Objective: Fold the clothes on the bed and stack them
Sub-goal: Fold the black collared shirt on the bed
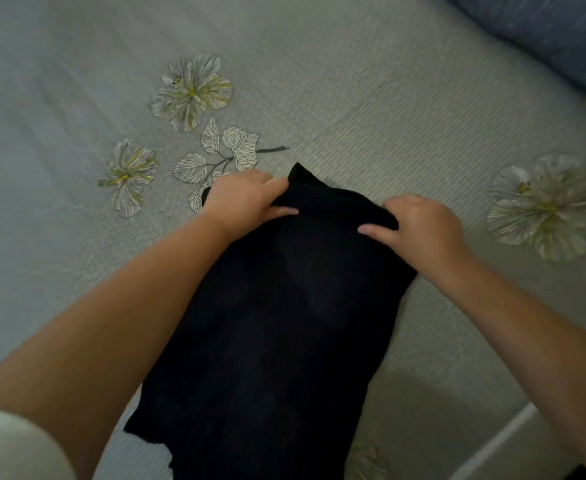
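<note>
Closest to the person, a black garment (pixel 270 334) lies lengthwise on the bed (pixel 371 109), its near end ragged at the mattress edge. Further up, the left hand (pixel 246 199) and the right hand (pixel 419 223) each have a grip on the garment's far edge, fingers and thumb pinching the bunched cloth. Beyond them spreads the grey flowered sheet, with a blue cushion (pixel 554 39) in the far right corner.

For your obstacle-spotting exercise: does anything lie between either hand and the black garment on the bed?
Nothing visible does. The left hand and the right hand both already grip the far edge of the black garment.
</note>
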The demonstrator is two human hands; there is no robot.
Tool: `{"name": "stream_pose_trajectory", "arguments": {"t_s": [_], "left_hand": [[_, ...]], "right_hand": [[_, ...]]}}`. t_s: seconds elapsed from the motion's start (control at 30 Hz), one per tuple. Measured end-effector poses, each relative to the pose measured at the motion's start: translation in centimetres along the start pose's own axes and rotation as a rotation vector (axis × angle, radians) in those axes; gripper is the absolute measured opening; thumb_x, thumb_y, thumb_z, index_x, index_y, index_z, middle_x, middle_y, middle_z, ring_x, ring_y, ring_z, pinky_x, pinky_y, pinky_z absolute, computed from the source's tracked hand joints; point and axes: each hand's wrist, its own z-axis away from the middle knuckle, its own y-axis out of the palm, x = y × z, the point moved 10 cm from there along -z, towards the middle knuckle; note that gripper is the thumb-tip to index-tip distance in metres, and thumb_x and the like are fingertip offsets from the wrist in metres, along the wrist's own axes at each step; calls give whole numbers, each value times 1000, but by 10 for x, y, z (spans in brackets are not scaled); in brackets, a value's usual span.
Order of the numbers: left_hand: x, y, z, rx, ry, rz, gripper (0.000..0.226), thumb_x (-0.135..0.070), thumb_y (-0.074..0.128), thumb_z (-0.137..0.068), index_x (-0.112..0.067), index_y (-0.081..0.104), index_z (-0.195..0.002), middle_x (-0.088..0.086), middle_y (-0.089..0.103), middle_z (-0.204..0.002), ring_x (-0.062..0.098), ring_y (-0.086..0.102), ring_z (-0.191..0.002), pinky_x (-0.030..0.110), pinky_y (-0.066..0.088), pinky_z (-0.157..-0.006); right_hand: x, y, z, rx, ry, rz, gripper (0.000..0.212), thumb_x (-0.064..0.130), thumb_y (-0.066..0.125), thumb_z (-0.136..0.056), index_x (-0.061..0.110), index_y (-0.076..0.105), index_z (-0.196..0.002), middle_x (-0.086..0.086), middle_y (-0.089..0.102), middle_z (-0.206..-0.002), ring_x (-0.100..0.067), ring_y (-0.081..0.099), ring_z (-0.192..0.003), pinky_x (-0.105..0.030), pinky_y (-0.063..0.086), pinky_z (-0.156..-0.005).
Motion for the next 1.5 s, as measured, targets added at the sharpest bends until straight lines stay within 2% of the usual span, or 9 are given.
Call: {"name": "stream_pose_trajectory", "arguments": {"t_s": [0.17, 0.4, 0.8, 0.87, 1.07, 1.13, 1.27, 1.4, 1.5], "left_hand": [[-23, -47, 67, -261, 221, -116, 30, -30, 48, -81, -1, 56, -78, 13, 58, -60, 25, 57, -53, 29, 42, -51], [-39, -35, 214, -416, 277, -204, 12, -15, 46, -82, -11, 47, -94, 8, 66, -72, 21, 44, -77, 33, 29, -65], [-58, 82, 349, -45, 231, -228, 46, -28, 55, -69, -24, 60, -115, 14, 69, -97, 31, 52, -96, 35, 40, -74], [-55, 95, 361, 49, 172, -191, 53, -36, 64, -66, -24, 59, -118, 16, 67, -106, 31, 64, -96, 34, 50, -73], [-73, 92, 394, -8, 232, -25, 34, -42, 21, -98, -26, 46, -114, 11, 68, -108, 26, 66, -96, 38, 38, -81], [-76, 84, 392, -96, 226, 13, 36, -47, 25, -97, -23, 47, -114, 13, 66, -110, 28, 61, -102, 38, 36, -81], [-93, 77, 376, -189, 251, 37, 54, -57, 43, -86, -16, 43, -120, 15, 45, -126, 31, 45, -116, 41, 33, -91], [-111, 95, 351, 10, 262, -51, 103, -65, 75, -47, -6, 42, -126, 23, 56, -124, 39, 52, -116, 53, 36, -98], [-116, 102, 342, 103, 237, -62, 106, -70, 74, -44, -1, 55, -122, 24, 55, -124, 39, 52, -116, 56, 38, -93]], "right_hand": [[76, -28, 61, -157, -251, -39, 31, 29, 71, -65, -1, 67, -71, -10, 60, -57, -22, 58, -46, -22, 44, -38], [161, 24, 173, -30, -390, 21, 38, 21, 88, -52, 2, 70, -80, -7, 59, -60, -19, 50, -37, -19, 37, -35], [195, 145, 284, 184, -326, 348, 77, 13, 88, -26, 20, 72, -101, -4, 56, -63, -16, 50, -47, -23, 40, -44], [195, 145, 292, 175, -297, 374, 75, 16, 88, -26, 21, 72, -99, -4, 57, -64, -18, 53, -51, -24, 42, -47], [188, 135, 324, 17, -343, 384, 44, 20, 82, -46, 16, 74, -89, -6, 69, -80, -22, 61, -85, -40, 38, -83], [192, 135, 336, -24, -404, 301, 20, 15, 63, -67, 13, 74, -83, -6, 69, -84, -20, 50, -95, -42, 35, -91], [206, 151, 360, 94, -571, 260, 27, 11, 46, -75, 14, 73, -76, -1, 70, -84, -18, 50, -97, -44, 49, -89], [205, 142, 353, 43, -478, 186, 26, 10, 46, -75, 10, 71, -66, -2, 68, -74, -19, 62, -86, -44, 53, -81], [205, 132, 348, -19, -321, 133, 21, 14, 48, -74, 8, 65, -86, -8, 68, -82, -19, 48, -96, -45, 50, -88]]}}
